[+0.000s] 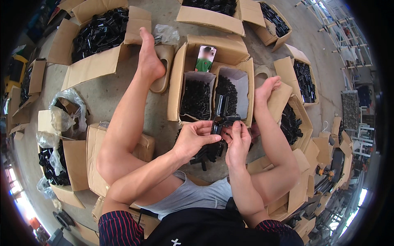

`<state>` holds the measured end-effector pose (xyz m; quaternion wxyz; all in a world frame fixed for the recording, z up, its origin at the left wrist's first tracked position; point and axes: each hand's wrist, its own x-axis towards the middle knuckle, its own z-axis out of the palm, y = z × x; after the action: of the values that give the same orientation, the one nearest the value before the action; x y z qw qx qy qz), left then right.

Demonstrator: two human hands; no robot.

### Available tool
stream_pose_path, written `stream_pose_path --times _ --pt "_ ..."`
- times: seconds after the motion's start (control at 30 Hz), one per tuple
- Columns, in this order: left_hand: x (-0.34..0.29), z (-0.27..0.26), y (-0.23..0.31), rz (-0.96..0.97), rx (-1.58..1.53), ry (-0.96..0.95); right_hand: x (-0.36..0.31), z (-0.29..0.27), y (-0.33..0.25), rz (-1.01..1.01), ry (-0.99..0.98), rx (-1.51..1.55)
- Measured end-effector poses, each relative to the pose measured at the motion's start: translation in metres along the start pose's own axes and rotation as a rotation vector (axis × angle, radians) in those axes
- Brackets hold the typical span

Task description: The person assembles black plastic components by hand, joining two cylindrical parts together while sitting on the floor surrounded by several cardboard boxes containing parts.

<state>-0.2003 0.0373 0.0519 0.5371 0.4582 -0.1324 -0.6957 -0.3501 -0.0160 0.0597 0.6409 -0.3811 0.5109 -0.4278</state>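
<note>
Both of my hands are between my bent knees, just in front of an open cardboard box (176, 86). A glossy black plastic fitting (222, 107), with a tube and a side branch, is held between them. The fingers and thumb of my left hand (193, 140) pinch its lower end. My right hand (238, 141) grips near the side branch, and whatever small piece may be in these fingers is hidden. Inside the box, two grey-walled compartments hold small black pieces (196, 96). More black parts (205, 153) lie in a pile below my hands.
A phone (205, 57) leans inside the box behind the compartments. Around me stand cartons of black parts: one at far left (102, 35), one at near left (53, 164), another by my right leg (290, 123). Tan slippers (163, 69) lie by my feet. Metal racks line the right.
</note>
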Motion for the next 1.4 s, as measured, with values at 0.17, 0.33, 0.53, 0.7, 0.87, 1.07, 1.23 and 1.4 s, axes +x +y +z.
stream_pose_path --times 0.17,0.33,0.53,0.7,0.87,1.07,1.23,1.4 --pt "-0.006 -0.009 -0.002 0.005 0.008 0.024 -0.001 0.008 0.002 0.007 -0.058 -0.035" --pt "0.001 -0.005 -0.001 -0.049 0.000 -0.010 0.003 -0.001 -0.001 -0.024 -0.046 -0.043" --pt "-0.001 -0.003 0.007 0.093 0.037 -0.012 0.012 -0.007 0.002 -0.021 -0.108 -0.170" --pt "-0.011 -0.021 0.071 0.313 0.340 0.150 0.033 -0.004 -0.016 -0.073 -0.232 -0.142" --pt "-0.045 -0.053 0.143 0.563 0.962 0.627 0.098 0.014 -0.007 -0.231 -0.302 -0.585" --pt "-0.056 -0.078 0.158 0.612 1.131 0.844 0.149 0.088 0.040 -0.591 -0.598 -1.208" --pt "-0.050 -0.070 0.154 0.474 1.238 0.793 0.176 0.115 0.087 -0.423 -0.561 -1.627" --pt "-0.047 -0.071 0.143 0.469 1.293 0.686 0.178 0.115 0.089 -0.406 -0.560 -1.621"
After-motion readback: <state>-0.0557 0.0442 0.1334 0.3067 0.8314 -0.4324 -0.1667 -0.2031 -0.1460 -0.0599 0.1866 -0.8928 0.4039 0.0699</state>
